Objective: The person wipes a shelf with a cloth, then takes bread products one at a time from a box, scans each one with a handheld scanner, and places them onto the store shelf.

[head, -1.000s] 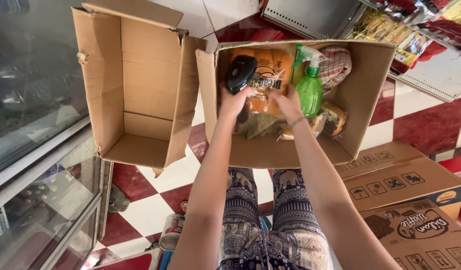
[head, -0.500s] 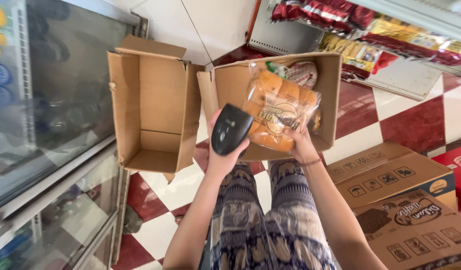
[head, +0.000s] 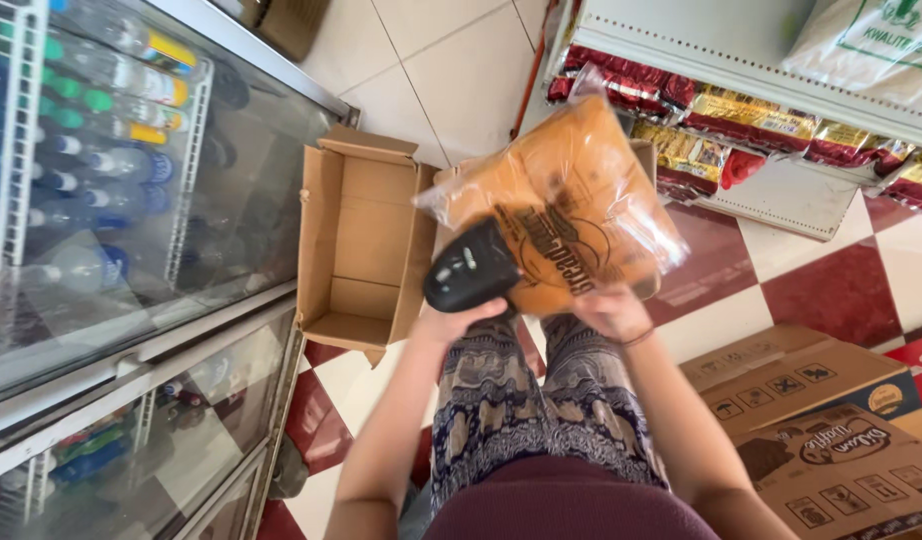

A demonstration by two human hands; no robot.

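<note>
My left hand [head: 468,320] grips a black handheld barcode scanner [head: 470,267], held up against the front of a clear plastic bag of orange-brown buns [head: 566,200]. My right hand [head: 609,312] holds that bag from below by its lower edge, lifted in front of me above my lap. The bag hides most of the cardboard box it came out of; only a corner of that box [head: 643,155] shows behind it.
An empty open cardboard box [head: 361,240] sits on the tiled floor left of my knees. A glass-door drinks fridge [head: 111,190] runs along the left. A low shelf of red and yellow packets [head: 741,130] stands at the right. Printed cartons [head: 821,420] lie at lower right.
I have lifted the bag of buns out of the box and closer to my face. The scanner moved up with it and now rests against the bag's front.
</note>
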